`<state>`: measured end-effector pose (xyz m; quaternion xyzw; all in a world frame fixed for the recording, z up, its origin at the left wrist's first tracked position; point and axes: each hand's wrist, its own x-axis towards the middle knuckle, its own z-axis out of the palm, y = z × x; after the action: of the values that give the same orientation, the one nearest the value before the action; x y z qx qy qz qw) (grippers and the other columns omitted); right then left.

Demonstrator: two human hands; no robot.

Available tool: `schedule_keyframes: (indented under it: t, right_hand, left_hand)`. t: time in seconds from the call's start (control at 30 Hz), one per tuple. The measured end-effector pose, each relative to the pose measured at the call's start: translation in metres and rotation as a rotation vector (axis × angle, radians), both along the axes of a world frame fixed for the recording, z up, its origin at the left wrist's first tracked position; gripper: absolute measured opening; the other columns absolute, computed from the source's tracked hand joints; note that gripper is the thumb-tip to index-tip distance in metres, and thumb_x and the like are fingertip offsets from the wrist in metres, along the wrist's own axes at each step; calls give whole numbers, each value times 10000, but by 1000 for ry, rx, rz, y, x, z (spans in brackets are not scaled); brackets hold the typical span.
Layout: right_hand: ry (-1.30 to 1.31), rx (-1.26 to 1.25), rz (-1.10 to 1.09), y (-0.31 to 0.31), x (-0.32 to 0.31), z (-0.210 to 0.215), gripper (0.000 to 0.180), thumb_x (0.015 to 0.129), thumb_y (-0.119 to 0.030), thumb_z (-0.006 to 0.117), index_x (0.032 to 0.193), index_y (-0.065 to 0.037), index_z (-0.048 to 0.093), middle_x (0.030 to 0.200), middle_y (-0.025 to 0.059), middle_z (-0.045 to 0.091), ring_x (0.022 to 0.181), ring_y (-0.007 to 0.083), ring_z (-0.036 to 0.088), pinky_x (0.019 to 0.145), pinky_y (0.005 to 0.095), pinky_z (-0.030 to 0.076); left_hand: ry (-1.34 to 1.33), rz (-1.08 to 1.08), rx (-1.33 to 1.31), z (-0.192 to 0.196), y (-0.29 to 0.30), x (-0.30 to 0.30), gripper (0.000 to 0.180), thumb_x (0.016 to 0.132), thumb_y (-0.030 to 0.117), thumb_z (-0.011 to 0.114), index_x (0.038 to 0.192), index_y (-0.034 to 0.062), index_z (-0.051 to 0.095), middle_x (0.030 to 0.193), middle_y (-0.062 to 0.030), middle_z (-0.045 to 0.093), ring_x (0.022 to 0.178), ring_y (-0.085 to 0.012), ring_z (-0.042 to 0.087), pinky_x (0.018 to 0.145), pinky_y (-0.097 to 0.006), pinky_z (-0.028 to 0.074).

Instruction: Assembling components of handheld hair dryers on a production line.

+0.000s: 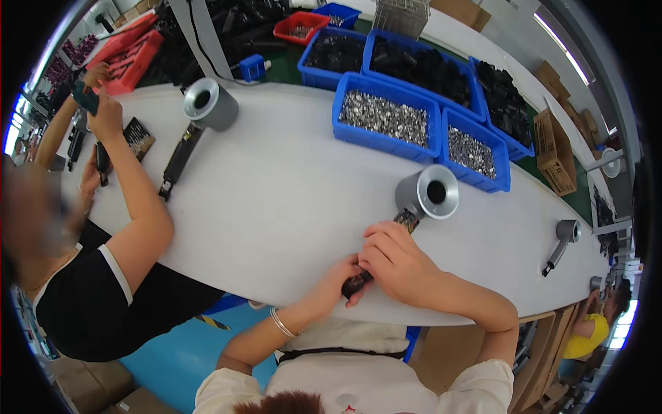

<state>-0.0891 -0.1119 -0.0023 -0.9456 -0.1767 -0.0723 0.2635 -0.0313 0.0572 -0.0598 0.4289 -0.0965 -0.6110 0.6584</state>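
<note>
In front of me, a hair dryer (427, 192) with a round silver head and dark handle lies at a slant over the white table, head pointing away to the right. My left hand (336, 279) is closed round the lower end of the handle. Higher up the same handle, the fingers of my right hand (393, 259) are bent over it and pressed against it. Between the right hand and the head, some inner parts show in the handle's neck. Whether a small part sits under the right fingers is hidden.
Blue bins of small metal parts (386, 117) and of black parts (424, 69) stand beyond the hair dryer. Other hair dryers lie at left (207, 107) and right (567, 234). A co-worker (89, 276) at left holds a power screwdriver (85, 98). A cardboard box (555, 155) stands far right.
</note>
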Motion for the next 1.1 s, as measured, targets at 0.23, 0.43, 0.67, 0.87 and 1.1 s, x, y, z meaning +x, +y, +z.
schedule_keyframes:
  t: [0.23, 0.43, 0.67, 0.87, 1.1]
  right_hand:
    - [-103, -168, -55, 4, -5, -7, 209, 708, -30, 667, 881, -11, 550, 918, 132, 499, 927, 316, 506, 941, 560, 395]
    - [-113, -123, -167, 9, -16, -4, 367, 626, -44, 754, 935, -2, 561, 924, 130, 494, 947, 333, 504, 950, 585, 376]
    - [-180, -157, -252, 21, -23, -16, 343, 620, -13, 750, 908, -14, 565, 942, 126, 500, 976, 357, 516, 943, 595, 372]
    - [-167, -90, -266, 22, -21, -20, 315, 642, -8, 746, 895, -41, 562, 932, 112, 504, 1024, 373, 530, 974, 599, 332]
    - [-347, -21, -170, 3, -19, -46, 251, 671, -72, 782, 861, -34, 622, 948, 89, 533, 1018, 344, 585, 1001, 618, 321]
  left_hand:
    - [76, 78, 10, 0, -7, 9, 254, 919, 233, 372, 988, 17, 486, 707, -49, 509, 502, -117, 464, 479, -255, 381]
    - [90, 60, -33, 0, -9, 8, 244, 941, 219, 366, 1016, 21, 488, 688, -28, 465, 554, -95, 416, 519, -245, 342]
    - [147, 67, -44, -1, -5, 3, 228, 961, 205, 384, 1060, 23, 479, 694, -14, 450, 566, -84, 400, 522, -246, 331]
    - [190, 97, -91, -3, -4, 1, 217, 956, 182, 401, 1068, 16, 483, 718, -13, 458, 574, -80, 405, 519, -244, 346]
    - [235, 57, -123, -5, -3, 9, 225, 958, 190, 407, 1064, 11, 493, 707, -16, 467, 583, -86, 430, 515, -251, 366]
